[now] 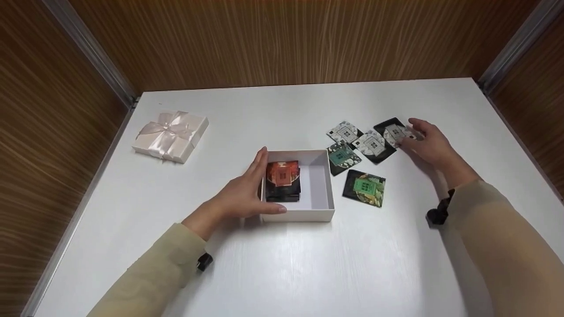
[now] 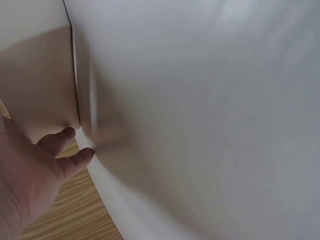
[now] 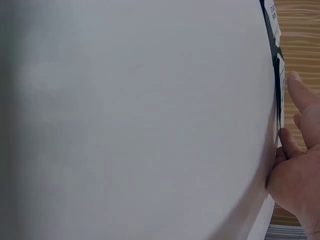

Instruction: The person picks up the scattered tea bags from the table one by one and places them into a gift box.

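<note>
An open white box (image 1: 319,215) sits in the middle of the table, with a stack of black-and-red square sachets (image 1: 283,176) in its left part. My left hand (image 1: 238,193) rests against this box, fingers along its left wall and thumb across the front. In the left wrist view, straight fingertips of the left hand (image 2: 30,175) touch the box wall (image 2: 40,85). At the right, my right hand (image 1: 434,147) is at a black-and-white sachet (image 1: 393,131), its thumb touching the right edge. The right wrist view shows the right hand (image 3: 300,160) low beside the sachets (image 3: 279,90).
More black-and-white sachets (image 1: 374,145) lie partly overlapping right of the box. A dark green sachet (image 1: 341,157) lies beside its right wall, and a bright green one (image 1: 365,188) lies nearer. A pale pink ribbon-tied lid (image 1: 172,136) lies far left. Wood-grain panels (image 1: 286,44) border the table.
</note>
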A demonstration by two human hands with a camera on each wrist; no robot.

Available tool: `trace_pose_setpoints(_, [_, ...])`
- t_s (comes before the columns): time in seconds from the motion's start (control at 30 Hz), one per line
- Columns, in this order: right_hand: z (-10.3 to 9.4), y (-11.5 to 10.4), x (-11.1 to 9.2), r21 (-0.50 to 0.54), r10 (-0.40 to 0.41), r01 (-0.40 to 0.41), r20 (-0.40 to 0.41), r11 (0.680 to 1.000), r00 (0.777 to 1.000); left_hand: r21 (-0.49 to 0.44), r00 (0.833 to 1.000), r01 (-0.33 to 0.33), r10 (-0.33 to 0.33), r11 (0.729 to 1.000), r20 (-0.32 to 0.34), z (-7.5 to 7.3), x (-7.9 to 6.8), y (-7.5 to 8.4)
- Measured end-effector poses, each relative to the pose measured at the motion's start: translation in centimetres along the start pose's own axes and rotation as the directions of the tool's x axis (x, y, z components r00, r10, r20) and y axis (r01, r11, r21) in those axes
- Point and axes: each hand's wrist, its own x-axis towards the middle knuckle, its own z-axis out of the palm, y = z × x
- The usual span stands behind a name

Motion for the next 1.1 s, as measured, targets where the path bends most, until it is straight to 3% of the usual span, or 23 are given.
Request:
trace_pose_setpoints(0.27, [-0.2,-1.0,0.8,0.037,0.004,-0.006,0.043,0.999,0.999,0.019,1.000,-0.013,0.013,1.000,0.001,-0.1,0.1,0.1])
trace_pose_setpoints(0.73, [0.5,-1.1,1.2,-0.093,-0.014,0.010,-0.042,0.996,0.999,0.015,1.000,-0.011,0.011,1.000,0.002,0.0,0.3,0.0])
trace_pose_setpoints(0.93, [0.3,-1.3,1.2,-0.157,-0.029,0.025,-0.023,0.987,0.999,0.007,1.000,-0.015,0.015,1.000,-0.007,0.0,0.3,0.0])
trace_pose_setpoints(1.1, [-0.2,-1.1,1.0,-0.174,0.005,-0.006,-0.001,0.985,1.000,-0.001,1.000,-0.012,0.012,1.000,-0.006,-0.1,0.2,0.0])
